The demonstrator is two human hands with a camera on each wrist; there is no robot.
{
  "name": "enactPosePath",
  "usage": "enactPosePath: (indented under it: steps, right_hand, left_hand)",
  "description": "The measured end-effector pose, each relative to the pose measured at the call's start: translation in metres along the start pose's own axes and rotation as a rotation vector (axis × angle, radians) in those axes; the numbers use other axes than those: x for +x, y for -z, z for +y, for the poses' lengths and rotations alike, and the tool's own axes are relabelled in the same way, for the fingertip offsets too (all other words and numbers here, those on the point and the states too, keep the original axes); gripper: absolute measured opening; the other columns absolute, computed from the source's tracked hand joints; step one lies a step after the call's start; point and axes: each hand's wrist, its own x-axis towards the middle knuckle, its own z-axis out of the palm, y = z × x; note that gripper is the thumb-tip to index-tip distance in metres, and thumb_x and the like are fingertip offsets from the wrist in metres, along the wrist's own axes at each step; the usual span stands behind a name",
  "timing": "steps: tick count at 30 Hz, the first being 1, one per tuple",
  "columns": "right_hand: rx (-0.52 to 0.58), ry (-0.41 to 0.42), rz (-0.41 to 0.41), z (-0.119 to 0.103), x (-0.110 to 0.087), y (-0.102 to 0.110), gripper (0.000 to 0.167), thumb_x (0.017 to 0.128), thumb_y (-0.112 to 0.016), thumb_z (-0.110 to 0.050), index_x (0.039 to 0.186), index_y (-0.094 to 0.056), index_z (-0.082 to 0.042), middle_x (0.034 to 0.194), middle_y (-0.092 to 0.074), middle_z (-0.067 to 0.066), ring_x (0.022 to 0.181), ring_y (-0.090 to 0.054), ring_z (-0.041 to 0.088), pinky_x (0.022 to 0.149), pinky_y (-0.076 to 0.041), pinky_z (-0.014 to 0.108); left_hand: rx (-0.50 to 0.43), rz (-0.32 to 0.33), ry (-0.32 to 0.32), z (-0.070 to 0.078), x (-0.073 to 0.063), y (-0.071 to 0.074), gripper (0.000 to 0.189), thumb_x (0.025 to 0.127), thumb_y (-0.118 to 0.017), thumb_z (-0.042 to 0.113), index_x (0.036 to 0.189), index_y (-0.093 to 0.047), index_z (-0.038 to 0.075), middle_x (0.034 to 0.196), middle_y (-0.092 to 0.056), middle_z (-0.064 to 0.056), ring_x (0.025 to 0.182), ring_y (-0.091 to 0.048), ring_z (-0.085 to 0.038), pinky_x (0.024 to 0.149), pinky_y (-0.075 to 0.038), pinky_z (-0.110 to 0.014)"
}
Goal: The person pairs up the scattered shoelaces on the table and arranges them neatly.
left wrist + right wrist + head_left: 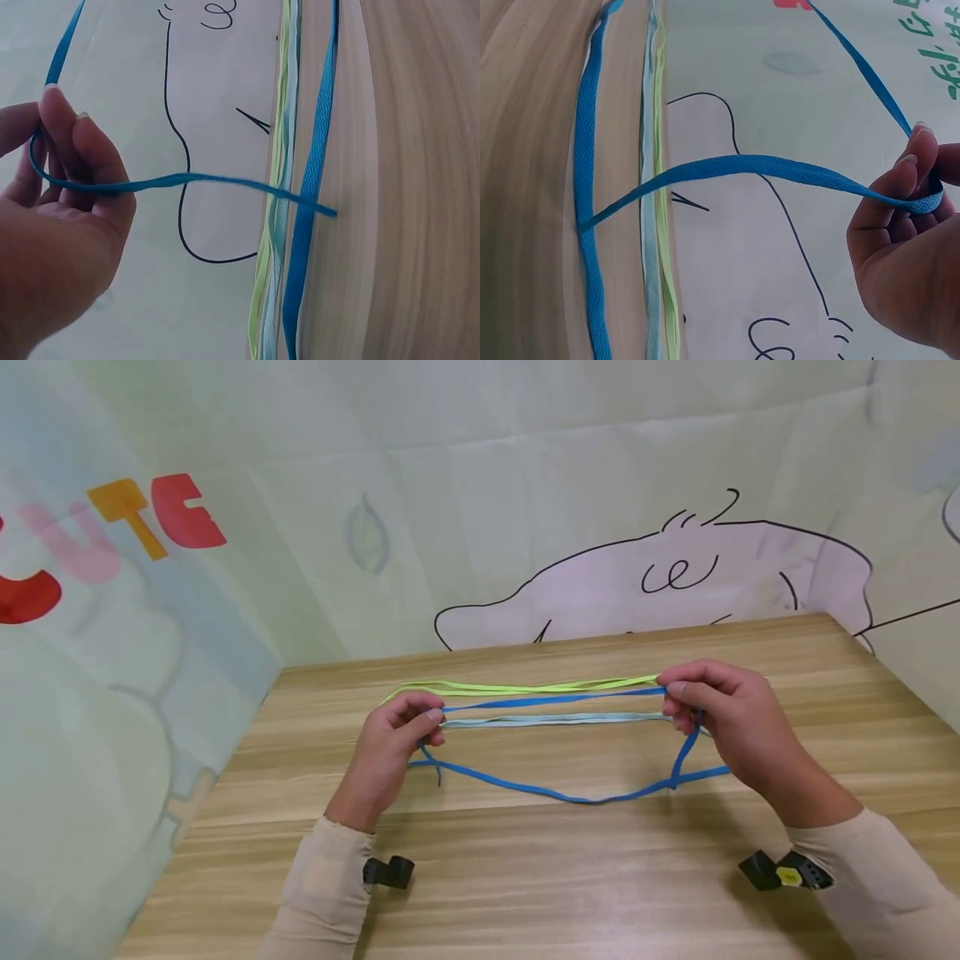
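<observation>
A flat blue shoelace [555, 700] is stretched between both hands above the table. My left hand [384, 752] pinches it near one end, between thumb and fingertips, and a short tail hangs below. At the other side my right hand [750, 735] pinches the same lace, its tail dangling too. Each tail crosses over a second blue shoelace [577, 799], which lies on the table in a shallow curve; whether the tails touch it I cannot tell. In the left wrist view the held lace [157, 182] loops through the fingers.
Behind the held lace, light blue laces [555, 720] and yellow-green laces [517, 690] lie lengthwise across the wooden table [540, 877]. A printed cloth backdrop [480, 510] rises along its back and left edges. Small dark devices [390, 872] sit on both wrists.
</observation>
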Motion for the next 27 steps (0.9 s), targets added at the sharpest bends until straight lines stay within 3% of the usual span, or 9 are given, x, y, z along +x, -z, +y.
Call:
enactPosePath:
  steps: [9,18,27]
  right_hand:
    - [-0.101,-0.037,0.011,0.003,-0.004,0.007,0.019,0.102,-0.06,-0.014,0.105,-0.068,0.004,0.083,-0.065,0.008,0.066,-0.057,0.019,0.061,-0.053,0.025]
    - [-0.355,-0.08,-0.02,0.005,-0.004,0.017,0.025,0.104,-0.058,-0.019,0.111,-0.066,0.003,0.084,-0.066,0.007,0.065,-0.057,0.021,0.057,-0.052,0.03]
    - [-0.487,-0.127,-0.05,0.004,-0.002,0.025,0.025,0.104,-0.057,-0.022,0.115,-0.066,-0.001,0.086,-0.066,0.009,0.064,-0.057,0.023,0.052,-0.049,0.03]
  left_hand:
    - [0.016,-0.002,0.037,-0.003,0.001,0.008,0.02,0.1,-0.062,0.011,0.114,-0.061,-0.004,0.095,-0.061,-0.006,0.078,-0.062,-0.015,0.081,-0.055,-0.029]
    - [0.038,-0.014,0.04,-0.008,0.005,0.015,0.021,0.098,-0.063,0.004,0.113,-0.06,-0.01,0.094,-0.062,-0.006,0.077,-0.064,-0.014,0.08,-0.056,-0.028]
    - [0.1,-0.039,0.094,-0.011,0.006,0.027,0.028,0.098,-0.064,0.009,0.115,-0.058,-0.013,0.093,-0.063,-0.007,0.08,-0.065,-0.015,0.082,-0.056,-0.03]
